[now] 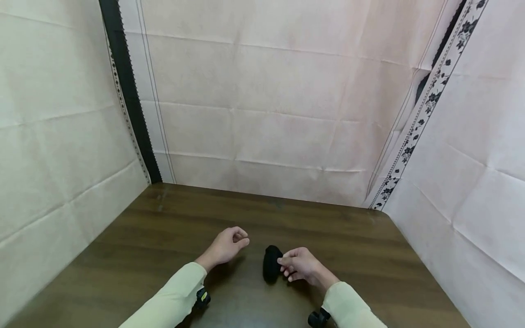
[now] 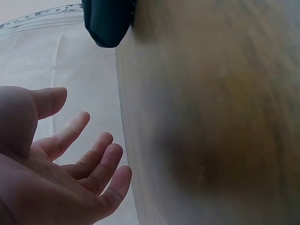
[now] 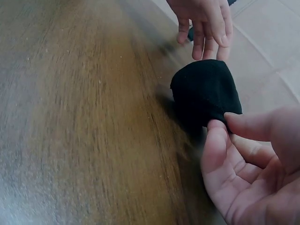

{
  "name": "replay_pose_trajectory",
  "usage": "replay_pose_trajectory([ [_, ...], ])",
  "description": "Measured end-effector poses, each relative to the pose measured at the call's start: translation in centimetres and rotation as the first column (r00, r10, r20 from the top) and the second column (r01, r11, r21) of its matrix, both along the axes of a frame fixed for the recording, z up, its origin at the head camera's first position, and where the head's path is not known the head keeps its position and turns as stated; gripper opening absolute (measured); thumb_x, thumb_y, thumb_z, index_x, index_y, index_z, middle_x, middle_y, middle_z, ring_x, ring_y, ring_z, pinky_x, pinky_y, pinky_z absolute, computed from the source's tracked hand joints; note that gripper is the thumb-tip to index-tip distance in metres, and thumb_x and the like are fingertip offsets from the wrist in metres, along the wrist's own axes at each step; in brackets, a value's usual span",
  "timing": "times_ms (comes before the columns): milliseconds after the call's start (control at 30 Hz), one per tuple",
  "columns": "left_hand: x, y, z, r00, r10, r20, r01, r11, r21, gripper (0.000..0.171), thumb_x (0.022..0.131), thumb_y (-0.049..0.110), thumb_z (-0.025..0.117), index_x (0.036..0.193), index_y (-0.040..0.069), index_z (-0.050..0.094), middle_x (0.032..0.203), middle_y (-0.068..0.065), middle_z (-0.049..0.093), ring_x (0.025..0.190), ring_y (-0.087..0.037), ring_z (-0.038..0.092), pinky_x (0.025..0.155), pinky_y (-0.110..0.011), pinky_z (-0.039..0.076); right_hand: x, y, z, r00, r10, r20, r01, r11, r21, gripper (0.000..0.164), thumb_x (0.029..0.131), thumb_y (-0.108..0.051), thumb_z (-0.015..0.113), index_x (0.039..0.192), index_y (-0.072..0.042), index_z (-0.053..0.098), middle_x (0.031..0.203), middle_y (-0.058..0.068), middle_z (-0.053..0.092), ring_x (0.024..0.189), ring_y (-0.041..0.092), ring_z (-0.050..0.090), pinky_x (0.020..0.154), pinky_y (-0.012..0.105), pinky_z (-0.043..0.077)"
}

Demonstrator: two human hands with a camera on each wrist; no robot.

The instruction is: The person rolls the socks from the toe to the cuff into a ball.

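A small, rounded black cloth bundle is near the middle of the wooden table; whether it is a rolled sock or some other fabric I cannot tell. My right hand pinches its right edge between thumb and fingers, seen closely in the right wrist view, where the bundle looks smooth and bulging. To the left, apart from the cloth, my left hand hovers over the table with fingers loosely bent and nothing in them. The left wrist view shows that hand with its fingers spread, the dark cloth beyond it.
The brown wooden table extends to a far edge. Pale creased cloth sheets hang behind it, at the left and at the right. A dark strip runs down the left corner.
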State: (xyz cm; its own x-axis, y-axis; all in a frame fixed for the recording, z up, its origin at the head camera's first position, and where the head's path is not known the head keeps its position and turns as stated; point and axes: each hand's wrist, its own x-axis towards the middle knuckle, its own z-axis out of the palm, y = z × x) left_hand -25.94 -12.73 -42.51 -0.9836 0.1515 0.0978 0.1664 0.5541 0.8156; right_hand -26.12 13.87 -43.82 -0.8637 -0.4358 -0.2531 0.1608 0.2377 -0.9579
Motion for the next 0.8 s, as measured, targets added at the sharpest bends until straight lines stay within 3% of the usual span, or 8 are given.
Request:
replay_pose_trajectory([
  [367, 0.6, -0.4, -1.0, 1.0, 0.005, -0.004, -0.005, 0.999, -0.037, 0.014, 0.098, 0.02, 0.068, 0.107, 0.01, 0.067, 0.105, -0.004, 0.065, 0.101, -0.024, 0.06, 0.088, -0.049, 0.05, 0.5, -0.5, -0.5, 0.999, -0.033, 0.006, 0.033, 0.998, 0.045, 0.021, 0.098, -0.016, 0.067, 0.101, 0.004, 0.07, 0.077, 0.009, 0.068, 0.057, 0.011, 0.058, 0.055, 0.027, 0.055],
  [800, 1.3, -0.7, -0.6, 0.998, 0.053, -0.026, -0.055, 0.995, -0.088, 0.018, 0.098, 0.025, 0.068, 0.111, 0.012, 0.069, 0.115, -0.008, 0.063, 0.108, -0.029, 0.06, 0.091, -0.054, 0.047, 1.2, 0.9, -0.1, 0.987, -0.067, -0.146, 0.094, 0.979, 0.18, 0.04, 0.101, -0.035, 0.062, 0.094, 0.004, 0.07, 0.073, 0.009, 0.07, 0.053, 0.013, 0.057, 0.049, 0.03, 0.053],
])
